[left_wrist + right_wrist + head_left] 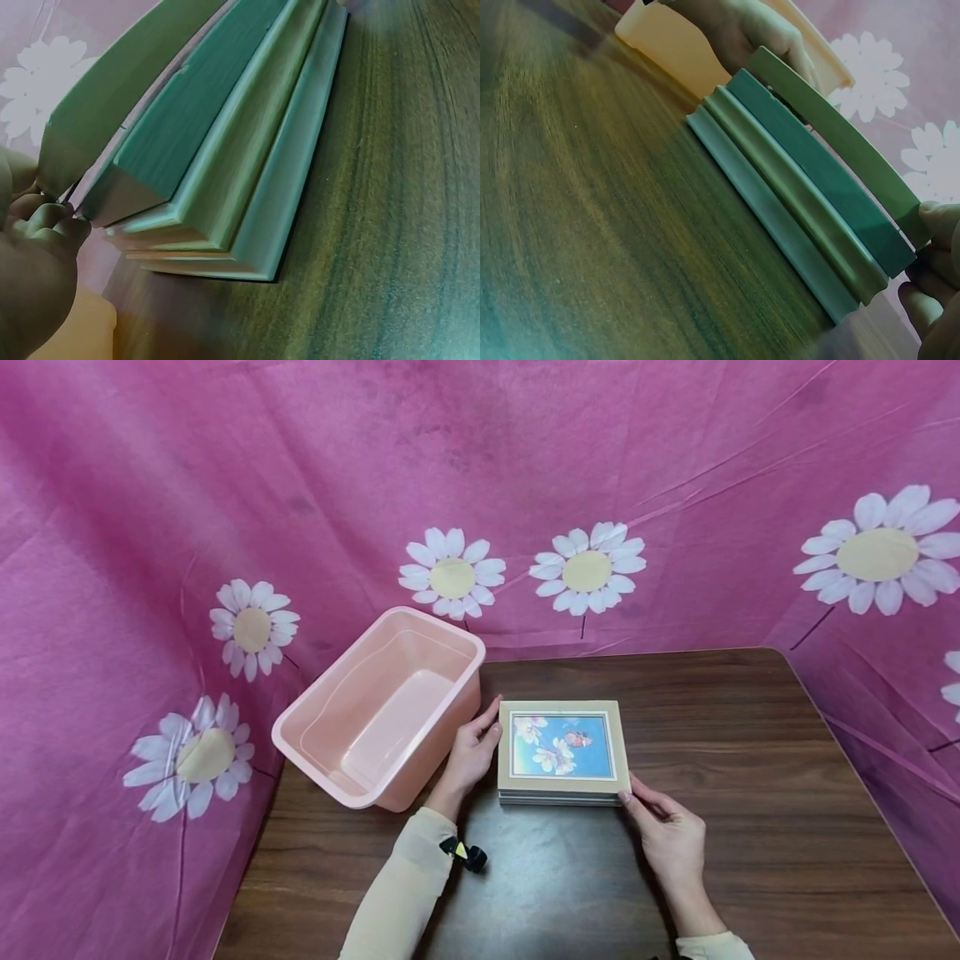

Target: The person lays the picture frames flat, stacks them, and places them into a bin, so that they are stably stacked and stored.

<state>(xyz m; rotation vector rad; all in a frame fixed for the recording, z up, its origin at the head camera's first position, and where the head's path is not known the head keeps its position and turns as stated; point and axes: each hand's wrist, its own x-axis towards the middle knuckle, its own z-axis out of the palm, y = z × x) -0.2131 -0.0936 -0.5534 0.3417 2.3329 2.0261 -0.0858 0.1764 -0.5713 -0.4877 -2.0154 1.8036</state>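
A picture frame (564, 748) with a beige border and a picture of flowers on blue lies at the top of a stack of frames (791, 199). My left hand (474, 753) holds its left edge, fingertips at its underside in the left wrist view. At the near right corner my right hand (672, 837) pinches it, thumb on the edge and fingers below. A narrow gap shows between this top frame and the dark teal frame (191, 124) under it. The lower frames, pale green and greyish, sit on the table.
A pink plastic basin (408, 718) stands on the table left of the stack, close to my left forearm. The brown wooden table (750, 777) extends to the right. Behind and at the sides hangs a magenta cloth (525, 460) with white daisies.
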